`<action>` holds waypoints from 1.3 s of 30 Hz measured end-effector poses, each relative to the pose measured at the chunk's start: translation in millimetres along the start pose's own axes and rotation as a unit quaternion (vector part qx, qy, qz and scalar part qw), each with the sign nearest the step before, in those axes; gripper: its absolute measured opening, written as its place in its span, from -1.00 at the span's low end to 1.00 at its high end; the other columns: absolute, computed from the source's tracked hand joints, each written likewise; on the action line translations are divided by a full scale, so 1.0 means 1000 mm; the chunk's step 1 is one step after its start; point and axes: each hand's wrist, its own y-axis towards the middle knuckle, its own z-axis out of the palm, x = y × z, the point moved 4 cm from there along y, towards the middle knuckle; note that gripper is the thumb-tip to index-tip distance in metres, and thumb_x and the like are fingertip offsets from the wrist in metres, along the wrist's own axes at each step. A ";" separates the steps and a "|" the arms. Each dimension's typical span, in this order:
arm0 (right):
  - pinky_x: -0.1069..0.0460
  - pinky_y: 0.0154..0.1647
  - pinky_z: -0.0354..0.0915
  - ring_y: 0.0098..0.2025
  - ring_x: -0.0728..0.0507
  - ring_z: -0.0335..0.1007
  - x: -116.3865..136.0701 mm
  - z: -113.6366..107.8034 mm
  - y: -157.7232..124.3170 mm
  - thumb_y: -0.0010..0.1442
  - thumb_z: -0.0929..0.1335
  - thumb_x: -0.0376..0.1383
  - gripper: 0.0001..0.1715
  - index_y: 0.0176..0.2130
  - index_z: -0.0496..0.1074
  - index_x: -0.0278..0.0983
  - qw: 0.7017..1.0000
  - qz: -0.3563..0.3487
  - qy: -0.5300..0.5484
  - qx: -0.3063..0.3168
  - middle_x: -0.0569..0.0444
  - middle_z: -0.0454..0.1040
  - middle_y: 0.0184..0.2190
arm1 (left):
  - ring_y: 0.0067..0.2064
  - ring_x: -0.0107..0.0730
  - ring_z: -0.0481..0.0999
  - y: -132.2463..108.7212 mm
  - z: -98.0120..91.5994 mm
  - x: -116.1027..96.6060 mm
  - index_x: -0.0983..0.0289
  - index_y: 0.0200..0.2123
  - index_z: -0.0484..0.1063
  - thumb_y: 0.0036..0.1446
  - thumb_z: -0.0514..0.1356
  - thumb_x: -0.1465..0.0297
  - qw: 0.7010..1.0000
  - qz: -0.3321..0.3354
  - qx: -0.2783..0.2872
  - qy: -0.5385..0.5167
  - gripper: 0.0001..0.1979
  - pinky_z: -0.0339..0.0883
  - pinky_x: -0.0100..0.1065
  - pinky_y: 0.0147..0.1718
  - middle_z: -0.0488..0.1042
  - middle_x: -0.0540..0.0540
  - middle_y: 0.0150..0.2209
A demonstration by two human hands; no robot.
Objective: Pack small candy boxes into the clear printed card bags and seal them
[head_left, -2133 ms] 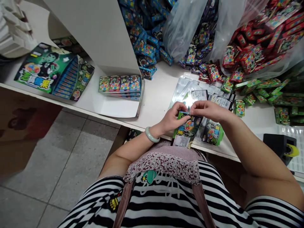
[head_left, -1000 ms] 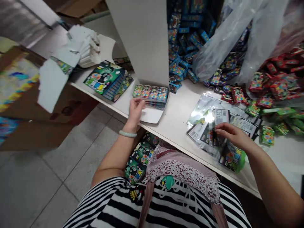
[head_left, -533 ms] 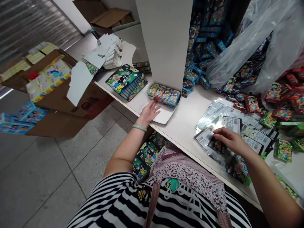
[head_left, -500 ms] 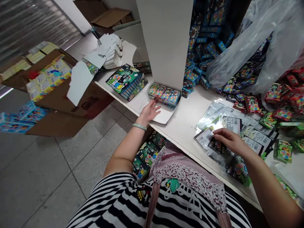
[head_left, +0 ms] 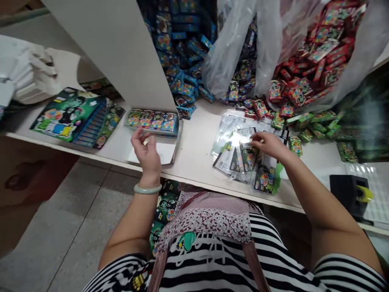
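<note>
My left hand [head_left: 147,152], with a pale green bangle at the wrist, is held over the near side of a white open tray [head_left: 168,152]. Its fingers are loosely curled and apart, with nothing in them. Small colourful boxes [head_left: 152,120] stand in a row at the tray's far side, just beyond the fingertips. Over a spread of clear plastic bags with black printing [head_left: 232,156], my right hand [head_left: 269,144] pinches one bag between thumb and fingers. Another printed bag with a green edge [head_left: 263,178] lies below that hand.
A green display box [head_left: 68,117] stands left of the tray beside a white upright panel [head_left: 106,44]. Behind the bags are heaps of small blue boxes [head_left: 182,77], red boxes [head_left: 319,69] in clear plastic, and green boxes [head_left: 319,125]. A black tape dispenser [head_left: 348,192] sits at right.
The view has swung to the right, showing more red and green boxes and the tape dispenser. My left hand's fingers have curled up from a more spread pose. My right hand stays at the bags.
</note>
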 end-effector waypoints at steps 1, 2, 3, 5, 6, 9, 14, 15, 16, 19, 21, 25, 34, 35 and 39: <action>-0.19 0.09 0.31 0.04 -0.32 0.45 -0.005 -0.005 0.008 0.18 0.40 -0.20 -0.52 0.07 0.49 -0.32 0.999 -0.010 -0.052 -0.006 -0.19 0.56 0.02 | 0.09 -0.28 0.45 -0.014 0.021 -0.013 0.15 0.06 0.36 0.19 0.25 0.19 0.996 0.057 0.075 0.007 -0.60 0.35 -0.21 0.12 0.41 0.13 0.09; -0.23 0.18 0.25 0.17 -0.38 0.36 -0.008 -0.007 0.017 0.14 0.45 -0.20 -0.36 0.17 0.42 -0.35 0.995 -0.029 -0.096 0.006 -0.25 0.47 0.15 | 0.09 -0.24 0.46 -0.030 0.044 -0.023 0.17 0.05 0.38 0.22 0.22 0.18 0.982 0.092 0.164 0.013 -0.63 0.36 -0.16 0.13 0.44 0.15 0.06; -0.26 0.24 0.18 0.28 -0.42 0.24 -0.008 -0.007 0.025 0.09 0.49 -0.18 -0.18 0.26 0.32 -0.36 0.990 -0.049 -0.131 0.028 -0.28 0.36 0.26 | 0.11 -0.20 0.46 -0.048 0.070 -0.032 0.17 0.05 0.40 0.24 0.20 0.17 0.957 0.110 0.268 0.031 -0.64 0.36 -0.12 0.14 0.46 0.17 0.06; -0.31 0.32 0.07 0.39 -0.46 0.05 -0.004 -0.002 0.038 -0.01 0.56 -0.13 0.08 0.36 0.17 -0.33 0.977 -0.074 -0.182 0.079 -0.29 0.16 0.39 | 0.21 -0.09 0.40 -0.085 0.116 -0.044 0.21 0.10 0.40 0.24 0.20 0.13 0.884 0.133 0.443 0.072 -0.57 0.28 -0.04 0.24 0.44 0.25 0.13; -0.32 0.32 0.05 0.39 -0.47 0.02 0.000 0.001 0.043 -0.02 0.56 -0.11 0.10 0.37 0.16 -0.31 0.972 -0.075 -0.204 0.092 -0.28 0.13 0.40 | 0.28 -0.02 0.33 -0.103 0.135 -0.048 0.25 0.16 0.36 0.23 0.22 0.12 0.844 0.138 0.509 0.097 -0.49 0.21 0.00 0.30 0.38 0.30 0.21; -0.30 0.27 0.10 0.31 -0.48 0.12 0.014 0.006 0.049 -0.02 0.56 -0.06 -0.04 0.27 0.31 -0.29 0.959 -0.083 -0.255 0.093 -0.26 0.25 0.30 | 0.46 0.25 -0.04 -0.140 0.169 -0.046 0.31 0.32 0.18 0.10 0.33 0.10 0.753 0.127 0.615 0.196 -0.19 -0.07 0.17 0.39 0.04 0.41 0.43; -0.26 0.20 0.19 0.23 -0.46 0.17 0.017 0.010 0.056 -0.06 0.58 -0.05 -0.02 0.24 0.32 -0.29 0.963 -0.078 -0.244 0.089 -0.25 0.31 0.21 | 0.50 0.30 -0.32 -0.152 0.174 -0.033 0.23 0.38 0.08 0.09 0.34 0.13 0.728 0.112 0.630 0.246 -0.13 -0.26 0.28 0.39 -0.21 0.35 0.50; -0.25 0.21 0.19 0.25 -0.46 0.15 0.016 0.011 0.059 -0.06 0.58 -0.04 0.00 0.25 0.30 -0.29 0.965 -0.078 -0.233 0.086 -0.25 0.29 0.23 | 0.50 0.29 -0.30 -0.150 0.173 -0.030 0.22 0.37 0.09 0.09 0.34 0.14 0.734 0.107 0.626 0.241 -0.14 -0.24 0.28 0.39 -0.19 0.34 0.50; -0.24 0.22 0.18 0.26 -0.45 0.13 0.016 0.012 0.061 -0.03 0.58 -0.05 -0.01 0.26 0.29 -0.30 0.969 -0.075 -0.223 0.078 -0.25 0.27 0.25 | 0.50 0.29 -0.27 -0.147 0.173 -0.027 0.21 0.37 0.10 0.08 0.34 0.15 0.741 0.102 0.620 0.235 -0.15 -0.21 0.28 0.38 -0.15 0.33 0.49; -0.20 0.24 0.18 0.25 -0.42 0.15 0.022 0.018 0.067 0.10 0.52 -0.06 -0.20 0.20 0.37 -0.38 0.978 -0.050 -0.198 0.037 -0.29 0.28 0.22 | 0.49 0.26 -0.12 -0.141 0.174 -0.021 0.26 0.36 0.09 0.09 0.32 0.09 0.773 0.097 0.588 0.217 -0.13 -0.15 0.22 0.39 -0.01 0.37 0.45; -0.22 0.23 0.19 0.21 -0.42 0.20 0.029 0.022 0.069 0.16 0.49 -0.09 -0.31 0.15 0.41 -0.42 0.983 -0.023 -0.181 0.007 -0.32 0.32 0.17 | 0.47 0.23 -0.06 -0.139 0.176 -0.020 0.34 0.37 0.07 0.08 0.31 0.03 0.790 0.098 0.564 0.220 -0.08 -0.15 0.15 0.41 0.02 0.43 0.43; -0.20 0.20 0.25 0.19 -0.38 0.27 0.034 0.023 0.070 0.24 0.43 -0.18 -0.43 0.16 0.42 -0.38 0.992 0.001 -0.124 -0.007 -0.28 0.36 0.17 | 0.47 0.27 -0.09 -0.136 0.177 -0.018 0.44 0.36 0.07 0.07 0.34 0.07 0.790 0.092 0.547 0.261 -0.05 -0.16 0.11 0.42 -0.02 0.49 0.44; -0.04 -0.06 0.30 -0.03 -0.26 0.43 0.016 0.014 0.064 0.05 0.54 -0.25 -0.41 0.07 0.50 -0.31 0.991 0.022 -0.124 0.046 -0.14 0.52 -0.02 | 0.39 0.18 0.14 -0.120 0.173 -0.002 0.33 0.32 0.15 0.06 0.37 0.23 0.816 0.128 0.523 0.208 -0.17 0.02 0.14 0.37 0.20 0.38 0.36; -0.02 -0.13 0.29 -0.10 -0.23 0.45 0.018 0.013 0.065 0.08 0.52 -0.26 -0.54 0.00 0.53 -0.31 0.991 0.034 -0.119 0.043 -0.11 0.55 -0.10 | 0.39 0.20 0.14 -0.121 0.173 -0.001 0.34 0.31 0.17 0.01 0.41 0.25 0.818 0.124 0.522 0.206 -0.15 0.02 0.15 0.37 0.21 0.39 0.35; 0.01 -0.28 0.21 -0.27 -0.15 0.41 0.035 -0.001 0.062 0.17 0.45 -0.26 -0.87 -0.28 0.53 -0.29 0.996 0.040 -0.085 0.010 0.01 0.54 -0.34 | 0.32 0.07 0.29 -0.120 0.167 -0.011 0.33 0.27 0.23 0.04 0.37 0.38 0.871 0.079 0.460 0.155 -0.27 0.17 0.10 0.32 0.35 0.35 0.25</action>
